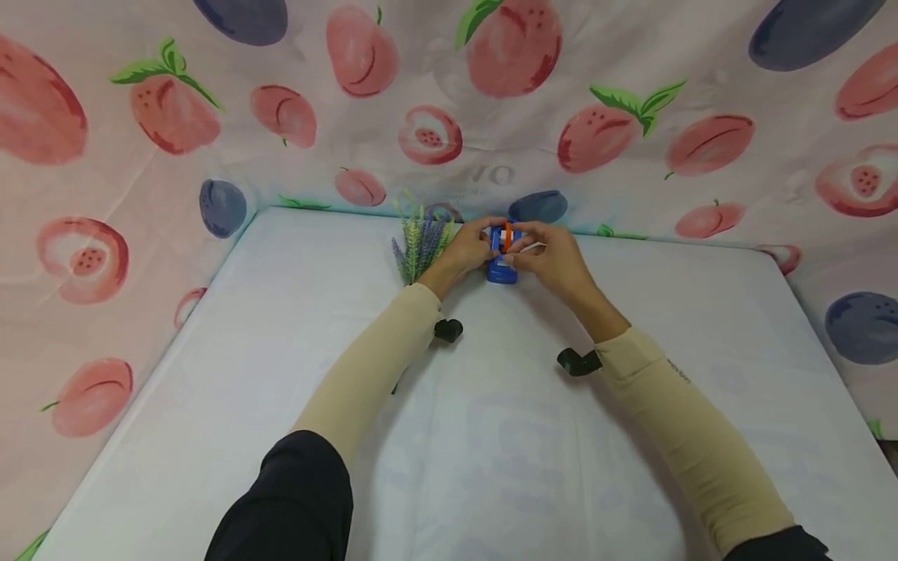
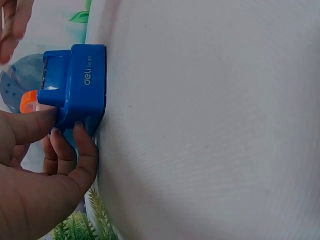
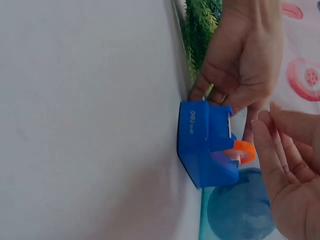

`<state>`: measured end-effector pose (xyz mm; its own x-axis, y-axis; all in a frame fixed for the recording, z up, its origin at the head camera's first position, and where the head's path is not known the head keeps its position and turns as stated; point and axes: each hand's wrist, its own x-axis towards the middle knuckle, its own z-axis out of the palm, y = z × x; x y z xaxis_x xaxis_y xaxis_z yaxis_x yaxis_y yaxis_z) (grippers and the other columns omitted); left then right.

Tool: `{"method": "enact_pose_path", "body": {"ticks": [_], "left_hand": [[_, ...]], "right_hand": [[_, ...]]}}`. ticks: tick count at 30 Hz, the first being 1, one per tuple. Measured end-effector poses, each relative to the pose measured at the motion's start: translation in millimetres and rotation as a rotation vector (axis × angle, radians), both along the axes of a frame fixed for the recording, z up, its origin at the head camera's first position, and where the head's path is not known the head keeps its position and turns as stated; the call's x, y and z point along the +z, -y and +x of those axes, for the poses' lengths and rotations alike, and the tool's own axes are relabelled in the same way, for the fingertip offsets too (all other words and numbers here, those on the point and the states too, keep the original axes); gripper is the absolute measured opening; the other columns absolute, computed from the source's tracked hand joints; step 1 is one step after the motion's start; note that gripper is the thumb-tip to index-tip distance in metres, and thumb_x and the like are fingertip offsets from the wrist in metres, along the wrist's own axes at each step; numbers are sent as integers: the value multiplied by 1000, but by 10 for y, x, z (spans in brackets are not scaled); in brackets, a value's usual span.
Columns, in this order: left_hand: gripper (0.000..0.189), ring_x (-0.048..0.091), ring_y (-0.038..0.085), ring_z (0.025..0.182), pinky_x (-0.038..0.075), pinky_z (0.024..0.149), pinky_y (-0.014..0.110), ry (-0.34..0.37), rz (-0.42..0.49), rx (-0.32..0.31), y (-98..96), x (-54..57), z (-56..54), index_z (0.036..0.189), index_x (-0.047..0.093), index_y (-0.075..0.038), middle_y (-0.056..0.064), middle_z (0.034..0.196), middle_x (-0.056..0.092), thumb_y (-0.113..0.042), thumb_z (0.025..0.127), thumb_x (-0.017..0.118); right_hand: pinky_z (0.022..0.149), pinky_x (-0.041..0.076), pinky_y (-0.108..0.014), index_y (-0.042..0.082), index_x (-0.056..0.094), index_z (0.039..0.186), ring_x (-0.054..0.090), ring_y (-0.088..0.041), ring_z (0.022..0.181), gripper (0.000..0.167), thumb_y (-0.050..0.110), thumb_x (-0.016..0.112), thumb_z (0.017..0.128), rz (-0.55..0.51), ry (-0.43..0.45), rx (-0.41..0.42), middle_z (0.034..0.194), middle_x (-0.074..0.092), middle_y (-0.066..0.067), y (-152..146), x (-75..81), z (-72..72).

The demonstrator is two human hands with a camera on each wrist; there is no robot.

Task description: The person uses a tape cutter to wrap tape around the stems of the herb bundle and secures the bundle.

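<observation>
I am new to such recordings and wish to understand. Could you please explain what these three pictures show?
No machine here, only a person's left hand and right hand, both bare. The wide picture is from a head-worn camera, the others from a small black camera on each wrist. On the flat white table stands a blue plastic tape dispenser with an orange ring. The left hand holds it; the right is close by, but whether it pinches anything is unclear. Green and purple flower sprigs lie beside the left hand.
</observation>
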<state>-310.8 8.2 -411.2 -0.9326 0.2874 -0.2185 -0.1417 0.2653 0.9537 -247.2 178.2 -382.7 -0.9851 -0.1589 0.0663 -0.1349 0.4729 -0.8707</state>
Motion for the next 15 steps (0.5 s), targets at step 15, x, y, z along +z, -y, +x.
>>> {"method": "enact_pose_path", "body": {"ticks": [15], "left_hand": [[63, 48, 20, 75, 48, 73, 38, -35, 11, -23, 13, 3, 4, 147, 56, -21, 7, 86, 48, 14, 94, 59]], "right_hand": [[99, 52, -47, -1, 67, 116, 69, -25, 99, 33, 19, 78, 91, -145, 295, -70, 106, 71, -9, 13, 2, 148]]}}
